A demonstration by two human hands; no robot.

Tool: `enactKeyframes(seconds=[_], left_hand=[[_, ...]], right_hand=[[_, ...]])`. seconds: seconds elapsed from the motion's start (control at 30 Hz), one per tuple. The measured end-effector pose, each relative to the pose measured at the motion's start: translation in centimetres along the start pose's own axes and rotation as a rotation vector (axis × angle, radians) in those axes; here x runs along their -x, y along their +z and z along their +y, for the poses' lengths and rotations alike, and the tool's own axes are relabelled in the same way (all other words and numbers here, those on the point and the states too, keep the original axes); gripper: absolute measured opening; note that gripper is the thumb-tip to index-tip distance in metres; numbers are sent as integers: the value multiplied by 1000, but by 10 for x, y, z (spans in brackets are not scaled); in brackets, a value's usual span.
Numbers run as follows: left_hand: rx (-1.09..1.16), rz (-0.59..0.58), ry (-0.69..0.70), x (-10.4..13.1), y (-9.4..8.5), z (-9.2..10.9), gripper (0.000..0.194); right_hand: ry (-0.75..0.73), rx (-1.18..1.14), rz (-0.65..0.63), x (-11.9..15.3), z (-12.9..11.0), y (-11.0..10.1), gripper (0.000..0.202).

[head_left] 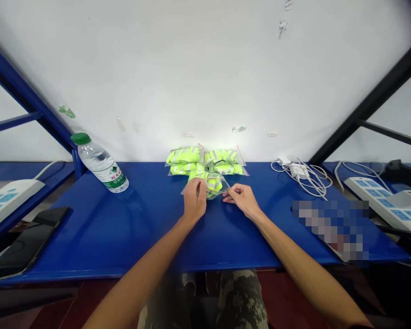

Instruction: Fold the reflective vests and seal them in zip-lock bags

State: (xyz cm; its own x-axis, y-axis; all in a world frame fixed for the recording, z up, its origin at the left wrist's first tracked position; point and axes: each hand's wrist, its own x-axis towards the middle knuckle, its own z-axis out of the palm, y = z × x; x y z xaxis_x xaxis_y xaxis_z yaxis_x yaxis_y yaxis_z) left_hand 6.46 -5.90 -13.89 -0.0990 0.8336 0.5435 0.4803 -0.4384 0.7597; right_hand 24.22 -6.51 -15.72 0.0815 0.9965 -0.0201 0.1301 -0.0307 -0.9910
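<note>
A clear plastic bag [213, 183] with a folded neon-yellow garment with grey reflective strips in it lies at the middle of the blue table. My left hand [195, 197] is closed on the bag's left side, thumb and fingers pinched together. At its right edge my right hand [242, 198] pinches the clear film between thumb and fingertips. Just behind stand two small stacks of similar bagged neon-yellow garments, the left stack [185, 157] and the right stack [225, 158], near the wall. My left hand partly covers the front bag.
On the blue table [150, 242] a water bottle [101, 164] with a green cap stands left. White charger cables [303, 176] lie at the right, behind a blurred-out flat object [332, 230]. A black phone [27, 242] is at far left. Power strips [385, 198] flank both sides.
</note>
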Motion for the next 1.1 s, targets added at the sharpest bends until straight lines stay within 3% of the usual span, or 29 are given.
enactKeyframes(seconds=[0.07, 0.13, 0.17, 0.27, 0.4, 0.5, 0.63, 0.73, 0.83, 0.93, 1.03, 1.1], left_hand=[[-93, 42, 15, -6, -2, -10, 24], [-136, 69, -114, -12, -2, -24, 31], [-125, 27, -195, -16, -2, -32, 35], [-23, -110, -307, -26, -1, -54, 38], [262, -117, -416, -31, -4, -66, 34], [352, -121, -423, -27, -10, -59, 37], [475, -189, -411, -16, -23, -44, 36], [451, -144, -417, -8, -36, -37, 35], [304, -55, -361, -3, -56, -39, 33], [90, -13, -286, 3, -90, -48, 33], [-146, 112, -244, 7, -135, -61, 36], [-278, 47, -239, 5, -164, -64, 40]], right_hand=[[-196, 195, 134, 1, 1, -4, 24], [-417, 386, 183, 3, -1, -7, 18], [-472, 458, 152, 3, -1, -7, 19], [-374, 526, -23, 3, -2, -4, 31], [-125, 316, -65, -3, 0, 3, 43], [-23, 72, -85, -7, -1, 5, 43], [1, -261, -155, -5, -4, 1, 39], [-64, -219, -152, 0, -5, 0, 31], [-149, -105, -85, 4, -7, 1, 31], [-83, -213, 51, -2, -7, -10, 25], [16, -296, 259, -16, -3, -43, 19], [-23, -154, 337, -24, 1, -70, 20]])
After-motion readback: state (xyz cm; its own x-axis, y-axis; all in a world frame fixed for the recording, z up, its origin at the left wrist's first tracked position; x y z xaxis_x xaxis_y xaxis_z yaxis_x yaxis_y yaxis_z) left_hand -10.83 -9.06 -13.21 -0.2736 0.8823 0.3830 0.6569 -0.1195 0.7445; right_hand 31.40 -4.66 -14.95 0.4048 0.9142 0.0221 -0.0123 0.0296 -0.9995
